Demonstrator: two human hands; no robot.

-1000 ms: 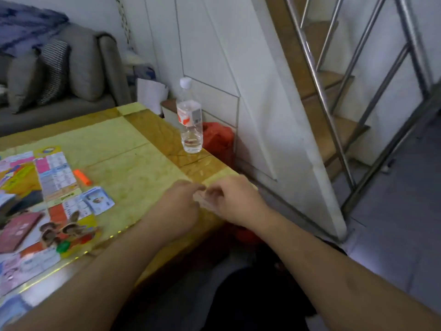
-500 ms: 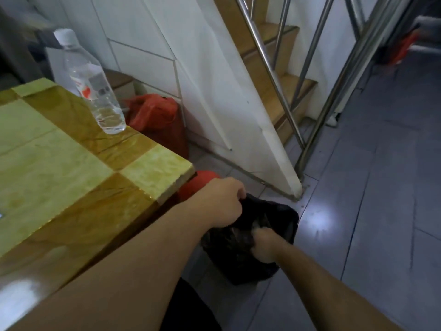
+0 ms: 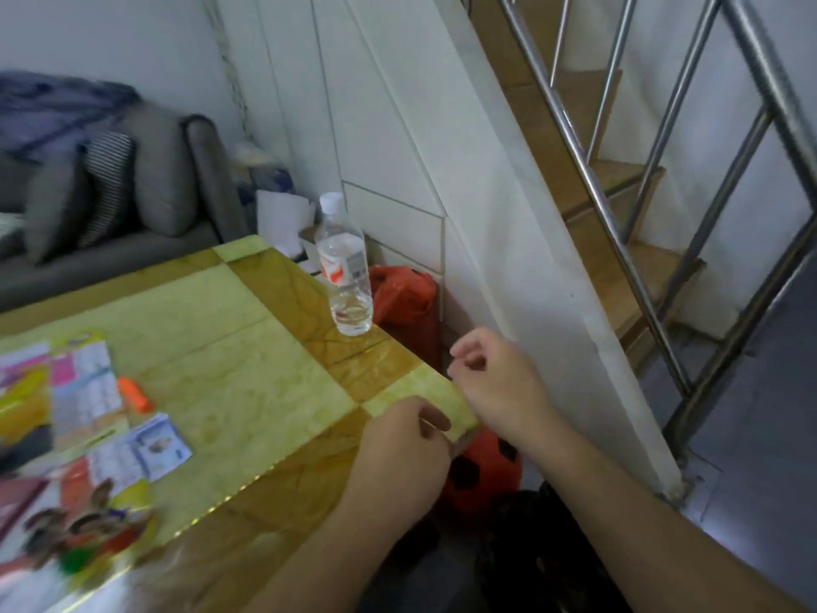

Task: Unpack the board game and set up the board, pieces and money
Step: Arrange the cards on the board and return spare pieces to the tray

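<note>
The colourful game board lies blurred on the table at the far left. An orange piece and a small printed card lie just right of it. A green piece sits on the board's near corner. My left hand hovers at the table's near right corner, fingers loosely curled, nothing visible in it. My right hand hangs just beyond that corner, fingers relaxed and holding nothing.
A water bottle stands on the table's right edge. Beside the table on the floor are a red bag, an orange ball and a black bag. Stairs with a metal railing rise at right; a grey sofa stands behind.
A second ago both hands pinched something small over the table corner. Half a second ago they were down at the black bag. Both hands are now back up at the corner, holding nothing.
</note>
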